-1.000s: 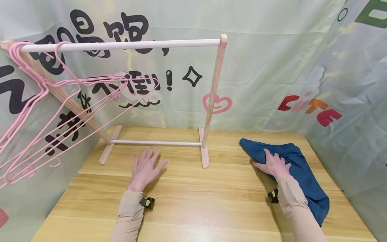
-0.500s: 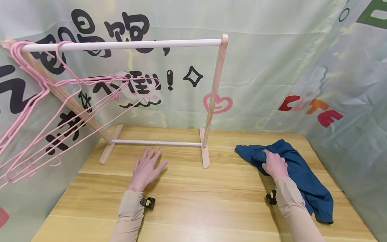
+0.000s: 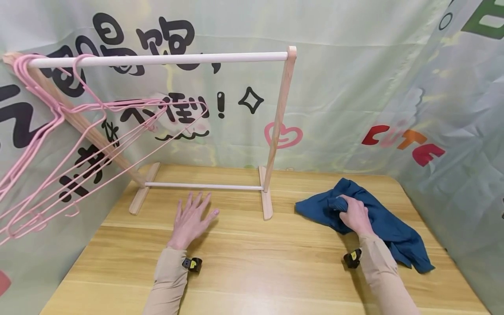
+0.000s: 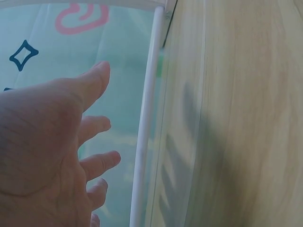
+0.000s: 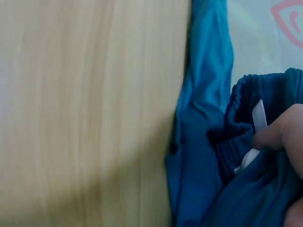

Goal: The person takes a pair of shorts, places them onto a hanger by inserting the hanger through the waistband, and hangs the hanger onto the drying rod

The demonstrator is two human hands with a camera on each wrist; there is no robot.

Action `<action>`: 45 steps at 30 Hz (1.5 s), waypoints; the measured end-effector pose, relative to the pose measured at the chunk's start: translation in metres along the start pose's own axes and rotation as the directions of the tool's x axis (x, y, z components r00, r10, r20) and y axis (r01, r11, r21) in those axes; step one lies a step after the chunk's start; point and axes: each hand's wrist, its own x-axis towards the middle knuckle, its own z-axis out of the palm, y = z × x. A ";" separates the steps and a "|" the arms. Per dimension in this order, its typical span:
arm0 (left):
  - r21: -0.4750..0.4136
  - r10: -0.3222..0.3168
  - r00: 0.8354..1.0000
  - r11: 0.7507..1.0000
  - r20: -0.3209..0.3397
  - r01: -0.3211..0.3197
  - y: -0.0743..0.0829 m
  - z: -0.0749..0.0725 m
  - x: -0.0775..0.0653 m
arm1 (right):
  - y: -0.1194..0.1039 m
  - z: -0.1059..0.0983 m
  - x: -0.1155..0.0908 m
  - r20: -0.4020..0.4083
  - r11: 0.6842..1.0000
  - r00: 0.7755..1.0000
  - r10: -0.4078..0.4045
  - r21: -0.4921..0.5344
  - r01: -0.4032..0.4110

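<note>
A pair of dark blue elastic-waist pants lies bunched on the right of the table. My right hand grips it near the gathered waistband, with thumb and fingers closed on the cloth. A white label shows inside the waistband in the right wrist view, right by the thumb. My left hand holds nothing; its fingers are spread over the table, just in front of the rack's low white bar. In the left wrist view that hand is seen with thumb and fingers extended.
A wooden rack with a white top rod stands at the back left of the wooden table. Several pink hangers hang at its left end. Printed cloth encloses the back and sides.
My right hand has closed on the cloth and shifted slightly left. The pants have been pulled left and bunched, with their waistband turned up. The left hand stays where it was.
</note>
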 end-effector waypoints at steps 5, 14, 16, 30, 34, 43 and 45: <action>-0.007 0.017 1.000 1.000 -0.005 -0.017 0.004 0.001 -0.001 | -0.008 0.002 -0.003 0.016 0.995 1.000 -0.008 0.096 0.006; -0.049 0.248 0.969 0.968 -0.001 -0.248 0.048 0.021 0.001 | -0.029 0.012 -0.013 0.118 0.942 0.993 -0.010 0.334 -0.031; -0.083 0.333 0.943 0.940 0.003 -0.331 0.068 0.029 0.002 | -0.032 0.013 -0.014 0.137 0.926 0.990 -0.019 0.377 -0.034; -0.242 0.491 0.838 0.866 0.239 -0.438 0.182 0.060 0.062 | -0.032 0.008 -0.022 0.365 0.765 0.929 0.065 0.580 -0.281; -0.212 0.453 0.854 0.888 0.256 -0.407 0.190 0.069 0.074 | -0.031 0.009 -0.024 0.374 0.686 0.926 0.046 0.662 -0.301; 0.048 0.469 0.866 0.874 0.174 -0.483 0.194 0.091 0.082 | -0.018 0.010 -0.027 0.325 0.637 0.945 -0.037 0.736 -0.228; 0.066 0.473 0.869 0.872 0.142 -0.485 0.191 0.093 0.084 | -0.015 0.009 -0.028 0.304 0.621 0.951 -0.059 0.757 -0.204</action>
